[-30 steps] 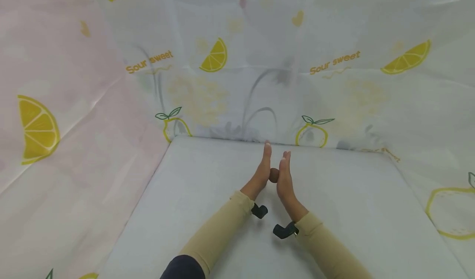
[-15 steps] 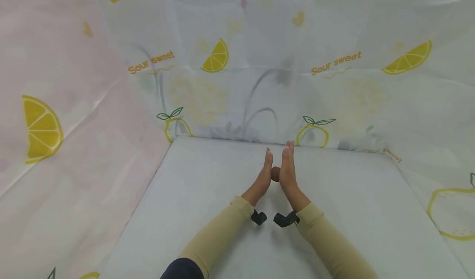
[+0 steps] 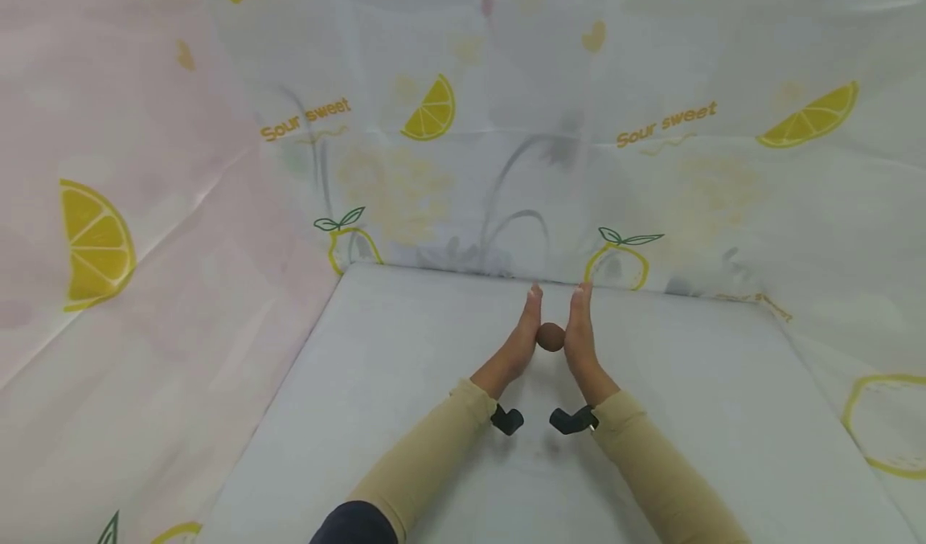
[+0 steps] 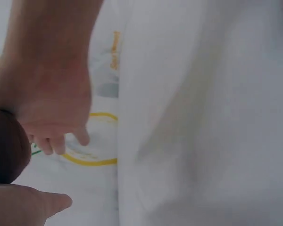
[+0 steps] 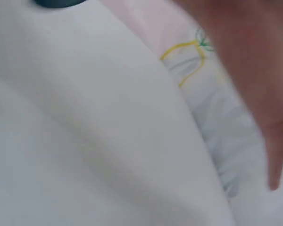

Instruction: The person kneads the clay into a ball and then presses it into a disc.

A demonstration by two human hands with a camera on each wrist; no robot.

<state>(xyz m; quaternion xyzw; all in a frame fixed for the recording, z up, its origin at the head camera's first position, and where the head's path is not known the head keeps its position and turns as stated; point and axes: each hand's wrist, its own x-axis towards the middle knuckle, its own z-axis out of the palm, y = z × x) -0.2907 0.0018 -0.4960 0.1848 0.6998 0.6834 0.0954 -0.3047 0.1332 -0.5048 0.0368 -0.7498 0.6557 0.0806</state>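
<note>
A small brown ball (image 3: pixel 551 337), matte and smooth like clay, is between the palms of both hands, above the white tabletop. My left hand (image 3: pixel 522 337) touches its left side with straight fingers pointing forward. On the other side, the palm of my right hand (image 3: pixel 581 337) lies against it, fingers also straight. The left wrist view shows the ball (image 4: pixel 8 147) large and dark at the left edge, between the two hands. In the right wrist view a blurred hand (image 5: pixel 259 70) fills the upper right; the ball is out of that view.
The white tabletop (image 3: pixel 405 343) spreads below the arms. Behind and beside it hangs a lemon-printed sheet (image 3: pixel 463 182). Dark wrist camera mounts (image 3: pixel 510 421) stick out inward under both wrists, with a gap between them.
The hands have slid against each other: the left was farther forward, then the right, and now their tips are nearly level. The ball stays between them. The view has shifted slightly.
</note>
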